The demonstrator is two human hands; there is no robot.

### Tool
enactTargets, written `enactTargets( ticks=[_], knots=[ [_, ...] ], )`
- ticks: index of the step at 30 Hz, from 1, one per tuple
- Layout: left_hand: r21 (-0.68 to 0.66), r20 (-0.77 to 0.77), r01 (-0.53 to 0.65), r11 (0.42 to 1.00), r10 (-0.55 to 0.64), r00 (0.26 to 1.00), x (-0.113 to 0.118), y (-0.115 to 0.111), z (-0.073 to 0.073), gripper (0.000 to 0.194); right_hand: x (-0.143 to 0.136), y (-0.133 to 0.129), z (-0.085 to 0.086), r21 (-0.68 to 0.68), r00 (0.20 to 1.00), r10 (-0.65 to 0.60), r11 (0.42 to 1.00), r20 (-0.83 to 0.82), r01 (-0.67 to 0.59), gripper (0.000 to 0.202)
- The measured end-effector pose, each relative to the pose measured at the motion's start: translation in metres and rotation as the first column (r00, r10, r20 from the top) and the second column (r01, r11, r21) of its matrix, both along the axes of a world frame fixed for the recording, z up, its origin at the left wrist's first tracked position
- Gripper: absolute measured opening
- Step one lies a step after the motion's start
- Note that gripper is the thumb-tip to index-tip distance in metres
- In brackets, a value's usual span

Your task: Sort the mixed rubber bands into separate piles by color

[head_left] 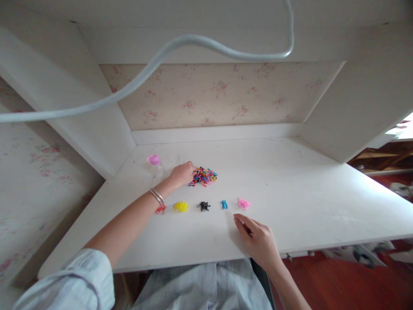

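My left hand (184, 173) reaches to the left edge of a mixed pile of small multicoloured hair bands (204, 176). Its fingers are bent together at the pile, and what they pinch is hidden. A row of sorted bands lies nearer to me: red bands (160, 209) partly behind my left wrist, yellow bands (180, 206), black bands (204, 206), a few blue bands (224, 204) and pink bands (244, 203). Just in front of the blue and pink groups, my right hand (256, 239) is closed, thumb and forefinger close together. Anything between those fingertips is too small to tell.
A clear container with a pink lid (155, 159) is at the back left of the white desk (309, 198). Side panels and a papered back wall (206, 97) enclose the desk. A white cable (193, 39) crosses the upper view.
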State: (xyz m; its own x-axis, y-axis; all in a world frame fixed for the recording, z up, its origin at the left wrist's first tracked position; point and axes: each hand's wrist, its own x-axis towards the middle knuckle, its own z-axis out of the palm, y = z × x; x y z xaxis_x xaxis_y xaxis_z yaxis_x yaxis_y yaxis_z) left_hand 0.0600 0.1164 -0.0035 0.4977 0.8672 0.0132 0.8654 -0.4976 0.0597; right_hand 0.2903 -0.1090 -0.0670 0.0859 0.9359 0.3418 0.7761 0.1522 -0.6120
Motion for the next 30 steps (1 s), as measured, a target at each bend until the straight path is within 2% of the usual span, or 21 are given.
enactTargets(
  ticks=[14,30],
  knots=[
    [0.014,0.082,-0.012,1.000,0.011,0.997,-0.001,0.000,-0.001,0.024,0.000,0.000,0.000,0.008,1.000,0.001,1.000,0.010,-0.002,0.027],
    [0.129,0.098,-0.107,0.986,0.094,0.991,-0.004,-0.010,0.015,0.030,-0.001,0.000,0.000,0.009,0.999,-0.001,1.000,0.037,0.001,0.028]
  ],
)
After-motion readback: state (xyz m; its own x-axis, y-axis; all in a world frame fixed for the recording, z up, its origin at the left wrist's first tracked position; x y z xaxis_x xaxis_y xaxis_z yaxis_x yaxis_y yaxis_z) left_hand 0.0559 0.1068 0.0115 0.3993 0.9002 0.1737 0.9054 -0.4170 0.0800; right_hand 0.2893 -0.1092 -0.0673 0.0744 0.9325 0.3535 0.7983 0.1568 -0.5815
